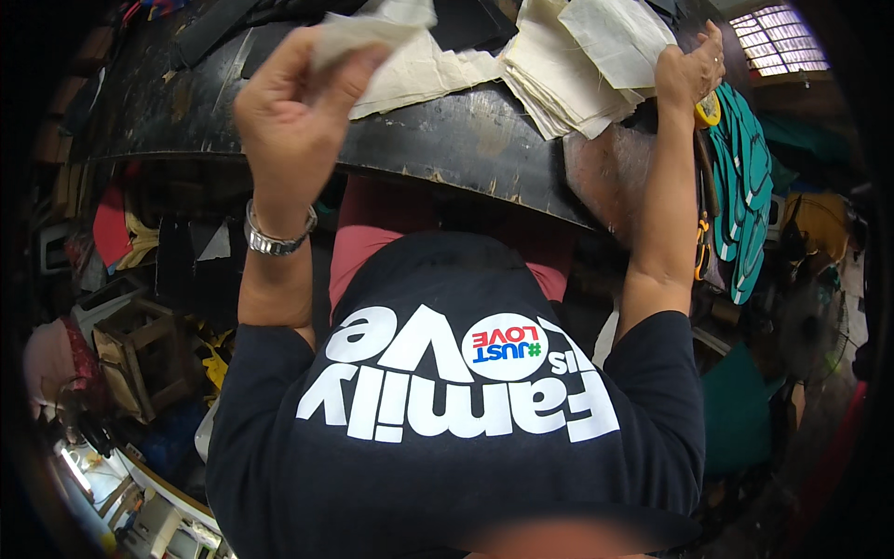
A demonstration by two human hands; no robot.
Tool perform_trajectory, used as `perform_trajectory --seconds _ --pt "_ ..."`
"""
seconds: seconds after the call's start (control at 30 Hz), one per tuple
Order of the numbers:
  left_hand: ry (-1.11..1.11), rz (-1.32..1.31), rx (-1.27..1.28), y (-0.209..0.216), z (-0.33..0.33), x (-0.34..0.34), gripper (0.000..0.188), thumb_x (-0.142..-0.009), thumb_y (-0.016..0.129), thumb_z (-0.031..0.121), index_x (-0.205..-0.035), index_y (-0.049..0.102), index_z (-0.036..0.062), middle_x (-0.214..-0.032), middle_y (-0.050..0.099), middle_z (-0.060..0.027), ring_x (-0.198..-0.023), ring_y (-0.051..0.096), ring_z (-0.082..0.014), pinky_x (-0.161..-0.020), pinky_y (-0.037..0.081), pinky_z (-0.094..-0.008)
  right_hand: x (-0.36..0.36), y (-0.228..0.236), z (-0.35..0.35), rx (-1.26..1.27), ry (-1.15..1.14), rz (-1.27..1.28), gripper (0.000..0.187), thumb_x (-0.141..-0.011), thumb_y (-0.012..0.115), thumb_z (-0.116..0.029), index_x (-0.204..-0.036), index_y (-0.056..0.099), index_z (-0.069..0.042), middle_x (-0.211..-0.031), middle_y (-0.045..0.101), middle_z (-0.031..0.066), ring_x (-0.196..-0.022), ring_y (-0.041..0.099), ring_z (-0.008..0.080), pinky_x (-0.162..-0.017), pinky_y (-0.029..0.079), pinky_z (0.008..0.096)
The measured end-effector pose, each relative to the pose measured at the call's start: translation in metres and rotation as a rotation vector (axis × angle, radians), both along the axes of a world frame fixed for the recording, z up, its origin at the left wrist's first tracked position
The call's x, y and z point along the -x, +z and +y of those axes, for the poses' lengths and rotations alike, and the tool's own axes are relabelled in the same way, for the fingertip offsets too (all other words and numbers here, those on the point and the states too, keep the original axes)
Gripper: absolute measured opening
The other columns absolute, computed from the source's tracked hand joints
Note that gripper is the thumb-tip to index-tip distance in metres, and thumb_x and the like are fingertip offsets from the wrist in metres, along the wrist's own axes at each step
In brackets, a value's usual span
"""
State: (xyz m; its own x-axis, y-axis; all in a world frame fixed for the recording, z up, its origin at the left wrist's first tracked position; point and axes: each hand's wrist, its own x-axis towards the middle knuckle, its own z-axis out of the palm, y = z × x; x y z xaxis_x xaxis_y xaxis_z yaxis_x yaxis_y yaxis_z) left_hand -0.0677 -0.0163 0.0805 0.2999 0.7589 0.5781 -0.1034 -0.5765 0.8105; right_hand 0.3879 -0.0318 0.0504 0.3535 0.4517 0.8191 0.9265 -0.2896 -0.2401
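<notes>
Raised over the table's near edge, my left hand (303,116) has a wristwatch on its wrist. Its thumb and fingers pinch a small piece of cream cloth (377,30), which is smeared by motion. Beneath it lie more cream cloth pieces (424,74). To the right of these sits a stack of cream cloth (549,79), its layers fanned at the edges. A loose cloth sheet (619,42) partly covers that stack. My right hand (689,73) rests at this sheet's right edge, fingers stretched out and apart, with nothing visibly gripped.
The dark, worn table (447,135) curves across in front of me. A brown board (610,177) juts from its near right edge. Teal strips (742,186) hang at the right, beside a yellow-handled tool (708,110). A wooden stool (144,354) stands at lower left.
</notes>
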Motion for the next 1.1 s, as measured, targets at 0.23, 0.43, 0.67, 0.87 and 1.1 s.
perform_trajectory --seconds 0.23,0.43,0.67,0.87,1.1 --pt "-0.263 0.509 -0.040 -0.047 -0.051 -0.050 0.014 -0.089 0.073 0.010 -0.100 0.068 0.0041 -0.096 0.070 -0.0139 -0.081 0.069 -0.0354 -0.070 0.054 -0.0387 0.141 -0.031 -0.076 0.076 0.958 0.932 0.084 -0.085 0.056 0.009 -0.159 0.019 -0.006 -0.121 0.068 0.0186 -0.112 0.065 0.0224 -0.103 0.046 0.0353" --pt "-0.369 0.536 0.023 -0.061 -0.054 -0.046 0.020 -0.091 0.070 0.004 -0.111 0.070 0.0004 -0.099 0.071 -0.0160 -0.087 0.071 -0.0306 -0.079 0.055 -0.0347 0.194 -0.051 -0.124 0.452 1.125 1.080 0.081 -0.092 0.066 -0.009 -0.162 0.024 -0.004 -0.107 0.072 0.0116 -0.113 0.062 0.0208 -0.109 0.041 0.0375" --pt "-0.258 0.770 0.039 -0.061 -0.006 -0.056 0.046 -0.087 0.076 0.014 -0.131 0.065 0.0057 -0.113 0.072 -0.0189 -0.092 0.071 -0.0303 -0.085 0.055 -0.0369 0.213 -0.064 -0.119 0.380 0.801 0.967 0.073 -0.091 0.067 -0.002 -0.157 0.036 -0.007 -0.083 0.068 0.0083 -0.079 0.063 0.0167 -0.081 0.051 0.0305" --pt "-0.332 0.864 0.138 -0.055 0.004 -0.045 0.073 -0.083 0.081 0.015 -0.148 0.050 0.0162 -0.116 0.072 -0.0195 -0.100 0.070 -0.0333 -0.090 0.054 -0.0401 0.222 -0.062 -0.110 0.345 0.642 0.860 0.067 -0.089 0.066 0.001 -0.151 0.042 -0.006 -0.076 0.066 0.0120 -0.068 0.063 0.0219 -0.069 0.052 0.0345" --pt "-0.209 0.771 -0.020 -0.069 0.010 -0.050 0.057 -0.086 0.077 0.015 -0.139 0.058 0.0160 -0.108 0.072 -0.0205 -0.097 0.070 -0.0357 -0.087 0.054 -0.0409 0.227 -0.055 -0.101 0.408 0.505 0.696 0.060 -0.088 0.061 -0.001 -0.147 0.046 -0.008 -0.073 0.067 0.0155 -0.067 0.069 0.0351 -0.068 0.054 0.0449"
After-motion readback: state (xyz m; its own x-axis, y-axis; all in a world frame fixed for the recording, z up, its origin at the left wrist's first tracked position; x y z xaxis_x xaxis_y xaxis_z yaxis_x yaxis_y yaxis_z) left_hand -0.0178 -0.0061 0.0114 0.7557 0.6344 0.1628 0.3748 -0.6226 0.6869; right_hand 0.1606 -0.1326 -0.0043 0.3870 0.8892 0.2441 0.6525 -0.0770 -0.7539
